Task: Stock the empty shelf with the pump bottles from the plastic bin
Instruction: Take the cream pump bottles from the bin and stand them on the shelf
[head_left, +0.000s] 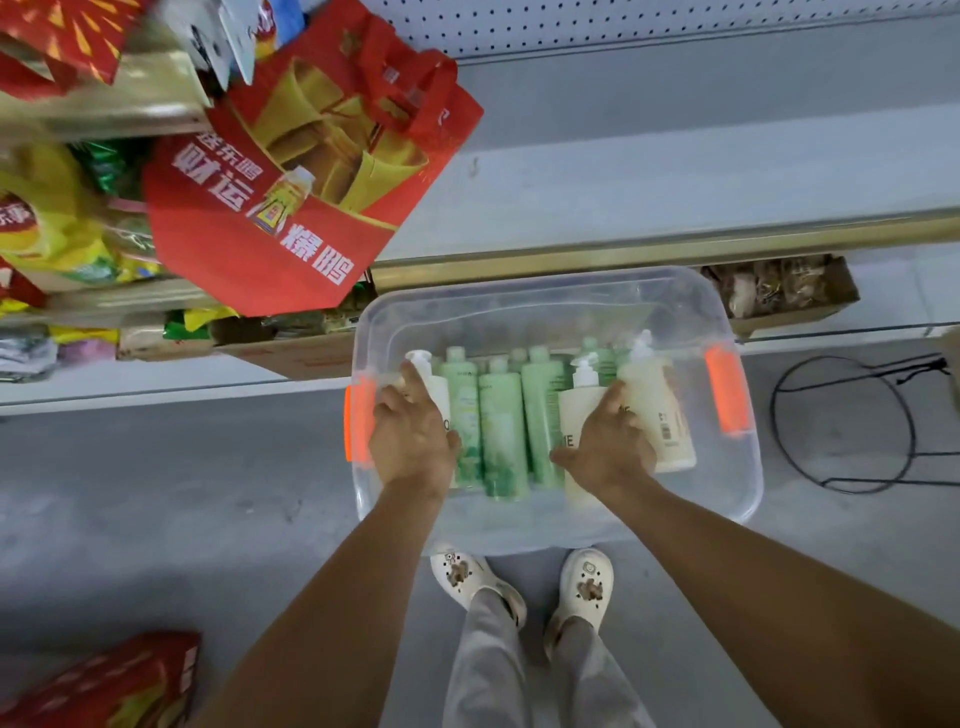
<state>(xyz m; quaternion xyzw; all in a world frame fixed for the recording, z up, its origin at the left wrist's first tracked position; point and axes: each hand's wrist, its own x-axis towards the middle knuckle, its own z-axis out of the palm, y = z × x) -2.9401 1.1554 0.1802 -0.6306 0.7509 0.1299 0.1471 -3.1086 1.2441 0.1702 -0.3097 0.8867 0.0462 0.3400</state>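
Head view: L hand (413, 436) is wrapped round the left-end cream bottle (439, 387), R hand (608, 447) is curled round the middle cream bottle (579, 410); both bottles are lying in the plastic bin (727, 493). Between them green bottles (501, 415) are packed side by side; a third cream bottle (660, 410) is lying just beside the R hand. The clear bin, w/ orange latches (727, 389), is set on the floor before the empty shelf (675, 171). A red bag (291, 197) is seen hanging at upper L, a wire stand (841, 421) at R.
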